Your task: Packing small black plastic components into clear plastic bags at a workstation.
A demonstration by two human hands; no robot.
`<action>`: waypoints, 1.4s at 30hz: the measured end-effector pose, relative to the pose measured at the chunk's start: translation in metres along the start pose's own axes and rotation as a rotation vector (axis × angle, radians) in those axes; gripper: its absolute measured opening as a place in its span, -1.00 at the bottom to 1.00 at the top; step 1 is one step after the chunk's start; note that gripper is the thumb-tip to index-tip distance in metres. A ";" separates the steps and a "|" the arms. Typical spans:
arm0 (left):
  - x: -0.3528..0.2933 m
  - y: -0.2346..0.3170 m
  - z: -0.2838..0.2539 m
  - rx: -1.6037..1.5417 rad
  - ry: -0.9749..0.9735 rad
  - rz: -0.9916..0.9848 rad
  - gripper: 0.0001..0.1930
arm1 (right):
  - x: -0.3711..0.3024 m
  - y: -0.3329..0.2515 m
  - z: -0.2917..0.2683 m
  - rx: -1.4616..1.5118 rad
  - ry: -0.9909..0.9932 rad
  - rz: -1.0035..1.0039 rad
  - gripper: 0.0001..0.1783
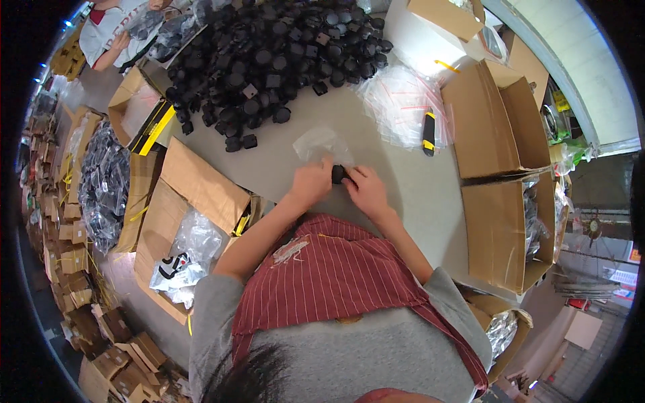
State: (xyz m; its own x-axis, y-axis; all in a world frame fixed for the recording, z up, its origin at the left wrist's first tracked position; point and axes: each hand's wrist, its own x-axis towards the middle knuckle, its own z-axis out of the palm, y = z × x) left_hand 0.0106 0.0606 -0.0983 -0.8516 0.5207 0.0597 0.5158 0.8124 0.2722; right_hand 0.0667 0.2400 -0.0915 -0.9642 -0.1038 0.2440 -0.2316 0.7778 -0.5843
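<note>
Close in front of my apron, my left hand (312,181) is closed at the left side of a small round black plastic part (338,174). From the right, the fingers of my right hand (367,191) pinch the same part. A clear plastic bag (321,142) lies against the far side of my left hand; whether its fingers also grip the bag cannot be made out. Beyond the hands, a big heap of similar black parts (269,67) covers the far side of the grey table (403,215).
Clear zip bags (403,101) and a yellow-and-black utility knife (428,133) lie at the right. Open cardboard boxes stand along the right edge (497,228) and at the left (201,174). Another person (124,33) works at the far left.
</note>
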 end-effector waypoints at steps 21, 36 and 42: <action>-0.014 0.000 -0.009 -0.196 0.147 0.367 -0.39 | 0.023 0.014 0.015 0.464 -0.160 0.259 -0.52; -0.022 -0.036 -0.024 -0.026 0.005 0.490 -0.41 | 0.036 0.017 0.023 0.013 -0.300 -0.042 -0.79; -0.029 -0.023 -0.033 -0.082 0.185 0.159 -0.47 | 0.030 -0.002 0.028 -0.227 -0.289 0.045 -0.78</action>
State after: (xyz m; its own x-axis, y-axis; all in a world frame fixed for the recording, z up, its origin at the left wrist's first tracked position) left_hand 0.0205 0.0176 -0.0747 -0.7666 0.5775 0.2807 0.6420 0.6960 0.3214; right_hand 0.0343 0.2183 -0.1042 -0.9769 -0.2120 -0.0261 -0.1848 0.9001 -0.3946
